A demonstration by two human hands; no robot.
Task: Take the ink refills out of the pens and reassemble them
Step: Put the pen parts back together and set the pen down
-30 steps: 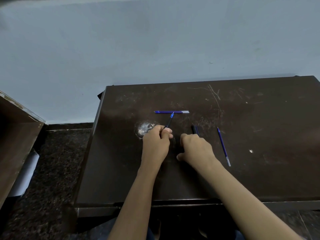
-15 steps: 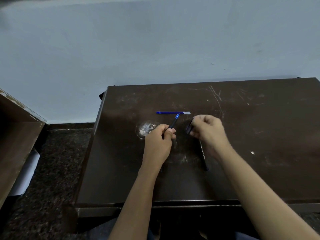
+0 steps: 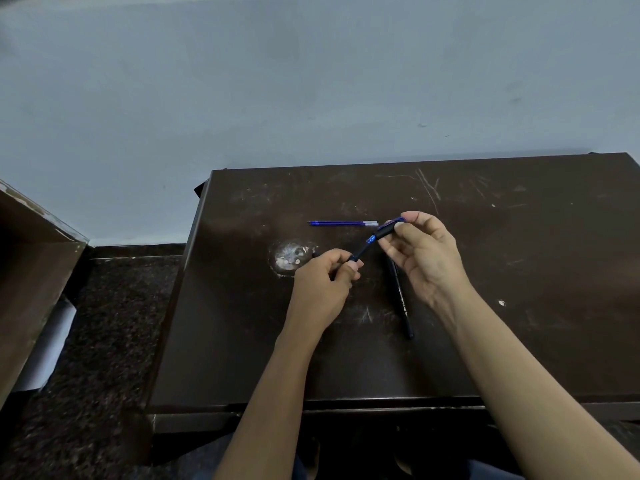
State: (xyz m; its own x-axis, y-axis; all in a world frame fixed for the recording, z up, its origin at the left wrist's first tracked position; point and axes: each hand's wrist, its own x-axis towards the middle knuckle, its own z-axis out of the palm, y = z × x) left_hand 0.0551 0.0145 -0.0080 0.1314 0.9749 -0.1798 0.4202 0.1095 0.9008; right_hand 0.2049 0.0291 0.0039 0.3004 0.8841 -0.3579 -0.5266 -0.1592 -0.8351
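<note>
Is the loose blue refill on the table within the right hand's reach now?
Likely yes: the blue refill lies uncovered on the table, close beside the right hand. That hand is pinching a pen piece, though, so it would need freeing first.

Your left hand (image 3: 325,282) grips a dark pen (image 3: 360,252), blue end pointing up-right. Your right hand (image 3: 426,258) pinches a black piece (image 3: 387,231) at that end. Blue refill (image 3: 343,223) and black barrel (image 3: 401,303) lie on the worktop (image 3: 519,271).

right hand (image 3: 420,258) raised, cap (image 3: 388,231) brought to tip of pen (image 3: 360,252)
</note>
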